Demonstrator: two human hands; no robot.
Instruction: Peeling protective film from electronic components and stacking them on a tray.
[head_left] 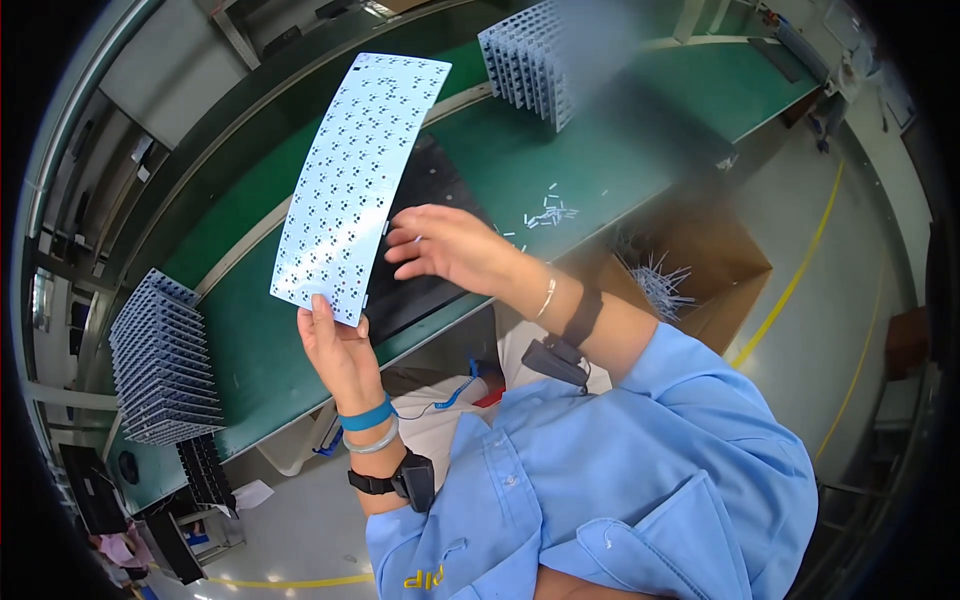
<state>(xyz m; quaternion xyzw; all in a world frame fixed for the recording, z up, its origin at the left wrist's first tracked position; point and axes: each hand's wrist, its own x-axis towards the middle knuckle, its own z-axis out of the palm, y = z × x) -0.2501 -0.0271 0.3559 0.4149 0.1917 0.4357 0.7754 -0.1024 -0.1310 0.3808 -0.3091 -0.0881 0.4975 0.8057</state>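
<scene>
White perforated panel [360,185] is held upright above the green table [560,170], pinched at its lower edge by the left hand [340,350]. Right hand [455,248] is spread, fingertips at the panel's right edge, gripping nothing. Panel is long, thin, slightly curved, with rows of small holes. Judged mid-inspection: one sheet is in hand, while racked stacks [165,365] and [535,60] stand on either side.

Bright, even light (blurred patch top, edges bowed)
</scene>
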